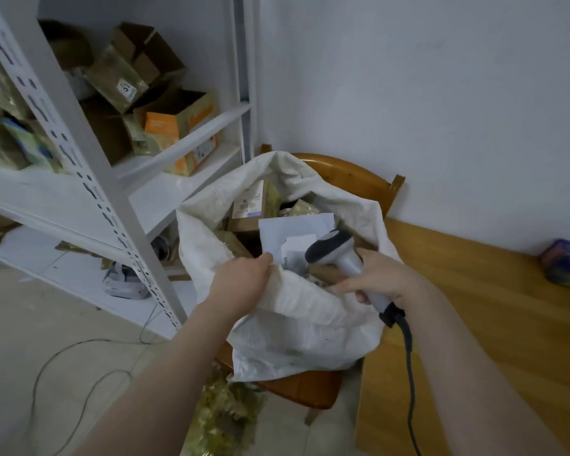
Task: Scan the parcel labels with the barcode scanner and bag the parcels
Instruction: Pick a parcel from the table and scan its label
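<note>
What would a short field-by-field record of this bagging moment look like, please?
left hand: grips the near rim of the white sack
right hand: holds the barcode scanner by its handle, above the sack's mouth
sack contents: white parcel on top, brown box behind it
sack support: wooden chair
left of it: white shelving holding cardboard boxes

Single head-worn view, looking forward and down, close over the sack (297, 311)

White metal shelving (87, 179) on the left, grey sneakers (125, 284) underneath, thin cable (96, 340) looping across the floor. Wooden chair (352, 176) beside a wooden table (491, 307), purple bundle (563, 261) on it.
</note>
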